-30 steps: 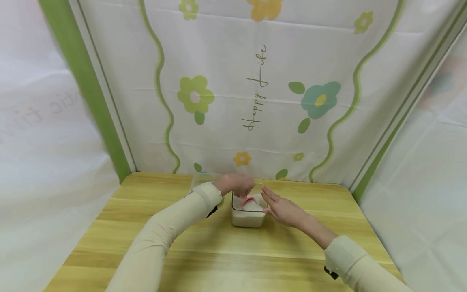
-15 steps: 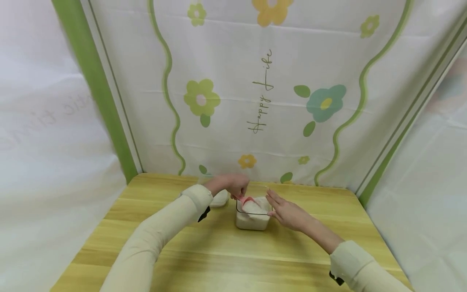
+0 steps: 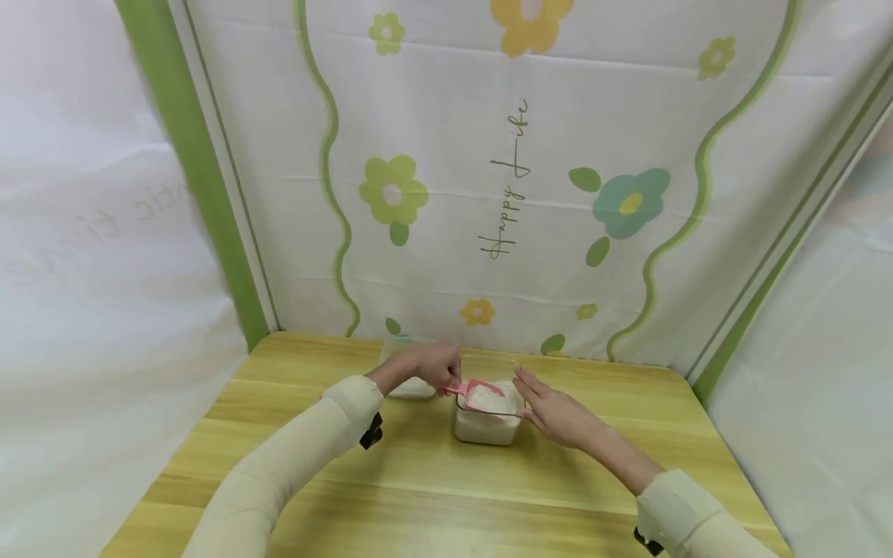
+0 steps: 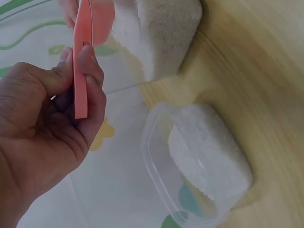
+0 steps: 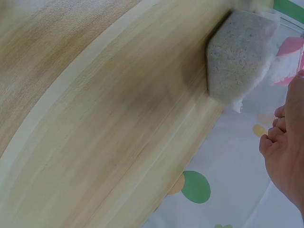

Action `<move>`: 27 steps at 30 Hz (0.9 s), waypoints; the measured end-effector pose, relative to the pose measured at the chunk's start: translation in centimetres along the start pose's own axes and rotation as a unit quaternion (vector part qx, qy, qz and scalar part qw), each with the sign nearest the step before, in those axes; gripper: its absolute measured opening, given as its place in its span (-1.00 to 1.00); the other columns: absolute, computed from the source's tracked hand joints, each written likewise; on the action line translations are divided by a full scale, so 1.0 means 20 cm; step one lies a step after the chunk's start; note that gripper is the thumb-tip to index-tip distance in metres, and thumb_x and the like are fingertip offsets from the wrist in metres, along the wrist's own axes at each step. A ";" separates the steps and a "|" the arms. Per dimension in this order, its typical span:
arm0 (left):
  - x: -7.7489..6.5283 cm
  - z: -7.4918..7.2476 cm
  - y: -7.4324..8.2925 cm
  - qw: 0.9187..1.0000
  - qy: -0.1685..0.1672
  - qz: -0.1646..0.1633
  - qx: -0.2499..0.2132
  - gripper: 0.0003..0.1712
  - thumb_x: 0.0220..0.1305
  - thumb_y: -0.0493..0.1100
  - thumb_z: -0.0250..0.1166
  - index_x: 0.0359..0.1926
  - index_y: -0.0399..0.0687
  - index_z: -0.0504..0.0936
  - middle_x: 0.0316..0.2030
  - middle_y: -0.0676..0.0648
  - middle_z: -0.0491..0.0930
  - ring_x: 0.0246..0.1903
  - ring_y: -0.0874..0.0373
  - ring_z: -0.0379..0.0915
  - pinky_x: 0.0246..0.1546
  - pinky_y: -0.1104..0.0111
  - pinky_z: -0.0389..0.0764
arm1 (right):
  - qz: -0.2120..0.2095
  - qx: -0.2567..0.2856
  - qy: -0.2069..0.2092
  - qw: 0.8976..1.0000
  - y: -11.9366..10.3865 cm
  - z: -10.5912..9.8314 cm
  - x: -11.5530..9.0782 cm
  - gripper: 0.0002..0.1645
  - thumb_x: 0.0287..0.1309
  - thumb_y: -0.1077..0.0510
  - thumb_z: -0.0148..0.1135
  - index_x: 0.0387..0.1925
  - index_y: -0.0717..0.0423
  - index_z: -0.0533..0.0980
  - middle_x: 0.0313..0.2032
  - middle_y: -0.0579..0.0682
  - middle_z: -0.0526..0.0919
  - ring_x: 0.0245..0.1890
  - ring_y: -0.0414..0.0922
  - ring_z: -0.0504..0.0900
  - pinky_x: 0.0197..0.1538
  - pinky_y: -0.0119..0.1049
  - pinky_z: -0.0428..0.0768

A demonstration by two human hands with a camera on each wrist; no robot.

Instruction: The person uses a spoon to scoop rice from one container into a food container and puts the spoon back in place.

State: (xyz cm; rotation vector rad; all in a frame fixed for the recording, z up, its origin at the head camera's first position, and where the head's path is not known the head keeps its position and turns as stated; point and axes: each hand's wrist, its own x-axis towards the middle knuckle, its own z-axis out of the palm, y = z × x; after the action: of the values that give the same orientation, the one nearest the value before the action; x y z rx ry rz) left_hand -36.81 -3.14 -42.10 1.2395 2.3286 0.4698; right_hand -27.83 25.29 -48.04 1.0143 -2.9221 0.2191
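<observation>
Left of the box (image 3: 487, 431) stands the tub (image 4: 164, 159), partly masked in the head view, but the left wrist view shows its white grains (image 4: 209, 152) plainly! Now the left hand (image 3: 438, 366), fingers curled firmly round the scoop (image 4: 84, 28) by its handle, the loaded scoop over the box. And at the box's right rim, the right hand (image 3: 554, 412), fingers nearly straight, grasping nothing.

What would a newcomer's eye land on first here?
Probably the pink scoop loaded with white grains, in the grip of the left hand at the mouth of the clear container. Then the sideways "Happy Life" lettering on the flowered backdrop behind the table.
</observation>
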 end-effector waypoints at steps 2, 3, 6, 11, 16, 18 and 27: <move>-0.02 0.02 0.00 1.000 0.013 -0.001 -0.015 -0.58 0.40 -0.38 0.10 -0.58 -0.34 0.73 -0.51 -0.28 0.73 -0.78 0.35 0.36 -0.65 0.51 0.13 | 0.003 0.003 -0.002 1.000 0.00 0.00 -0.01 -0.21 0.50 -0.10 -0.03 0.50 0.30 0.09 0.53 0.29 0.03 0.20 0.16 0.57 0.20 0.01 0.54; -0.03 0.02 0.00 1.000 0.018 -0.003 -0.024 -0.60 0.40 -0.39 0.11 -0.55 -0.37 0.73 -0.52 -0.28 0.73 -0.78 0.35 0.31 -0.65 0.51 0.12 | 0.003 0.005 -0.002 1.000 0.00 0.00 -0.01 -0.21 0.50 -0.10 -0.03 0.50 0.30 0.09 0.53 0.30 0.04 0.20 0.16 0.57 0.19 0.02 0.54; -0.05 0.04 -0.01 0.999 0.037 -0.008 -0.036 -0.64 0.39 -0.38 0.15 -0.51 -0.35 0.76 -0.55 -0.27 0.72 -0.79 0.35 0.22 -0.67 0.52 0.13 | 0.003 0.007 0.000 1.000 0.00 0.00 -0.01 -0.20 0.50 -0.11 -0.03 0.50 0.31 0.09 0.53 0.30 0.04 0.16 0.14 0.61 0.18 0.02 0.54; -0.08 0.07 -0.02 0.995 0.062 -0.012 -0.079 -0.67 0.40 -0.35 0.18 -0.49 -0.29 0.77 -0.58 -0.26 0.70 -0.79 0.32 0.29 -0.69 0.51 0.20 | 0.001 0.004 0.002 1.000 0.00 0.00 -0.01 -0.20 0.49 -0.12 -0.03 0.50 0.31 0.08 0.53 0.29 0.03 0.23 0.16 0.55 0.18 0.01 0.55; -0.12 0.10 -0.03 0.988 0.086 -0.015 -0.126 -0.65 0.40 -0.38 0.16 -0.50 -0.20 0.77 -0.60 -0.25 0.69 -0.69 0.02 0.52 -0.63 0.51 0.36 | 0.003 0.008 0.002 1.000 0.00 0.00 -0.01 -0.20 0.49 -0.11 -0.03 0.50 0.30 0.08 0.53 0.29 0.03 0.27 0.18 0.51 0.20 0.03 0.53; -0.13 0.10 -0.04 0.985 0.089 -0.018 -0.144 -0.64 0.40 -0.40 0.13 -0.49 -0.21 0.76 -0.60 -0.28 0.68 -0.61 -0.11 0.59 -0.59 0.51 0.42 | 0.003 0.010 0.002 1.000 0.00 0.00 -0.01 -0.20 0.49 -0.11 -0.03 0.50 0.30 0.08 0.53 0.29 0.03 0.27 0.19 0.51 0.22 0.04 0.52; -0.18 0.08 -0.05 0.971 0.101 -0.051 -0.211 -0.63 0.44 -0.38 0.09 -0.47 -0.24 0.74 -0.54 -0.21 0.68 -0.70 0.21 0.29 -0.59 0.43 0.32 | 0.003 0.010 -0.001 1.000 0.01 0.00 -0.01 -0.19 0.50 -0.14 -0.06 0.50 0.30 0.08 0.53 0.30 0.02 0.30 0.19 0.48 0.24 0.04 0.50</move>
State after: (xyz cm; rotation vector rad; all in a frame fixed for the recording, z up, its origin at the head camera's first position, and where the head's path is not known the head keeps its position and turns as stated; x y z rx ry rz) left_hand -34.83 -6.67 -43.19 0.8998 2.2745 1.0337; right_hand -27.75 25.48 -48.17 1.0080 -2.9312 0.2480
